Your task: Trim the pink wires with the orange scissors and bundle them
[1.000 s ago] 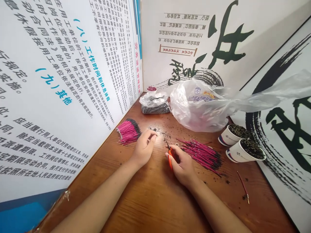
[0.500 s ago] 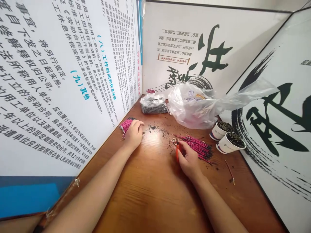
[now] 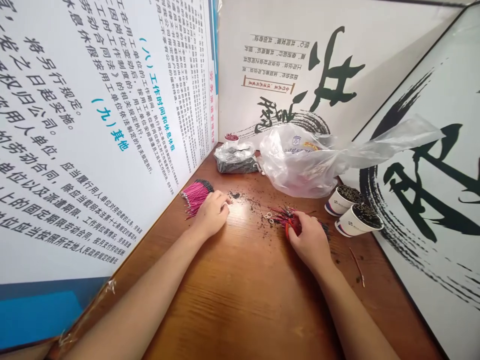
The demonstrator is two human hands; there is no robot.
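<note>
My left hand [image 3: 213, 214] rests low over the table, fingers loosely bent and slightly apart, with nothing visible in it. Just beside it, to the left, lies a neat bundle of pink wires [image 3: 195, 196] with black ends. My right hand [image 3: 310, 239] is closed around red-handled pliers [image 3: 291, 226]. Their dark jaws point away from me, over a loose pile of red and black wires [image 3: 279, 216]. The hand covers much of that pile, and the jaw tips are hard to make out among the wires.
Two paper cups [image 3: 358, 221] filled with small dark pieces stand at the right. Behind are a clear plastic bag [image 3: 300, 165], a smaller bag of dark pieces [image 3: 236, 159] and a small cup [image 3: 231, 137]. One wire [image 3: 357, 267] lies alone. Printed panels enclose the table [image 3: 232, 300].
My left hand has moved right, off the pink bundle, uncovering more of it. My right hand has shifted right with the pliers, onto the loose wire pile. The view has tilted slightly.
</note>
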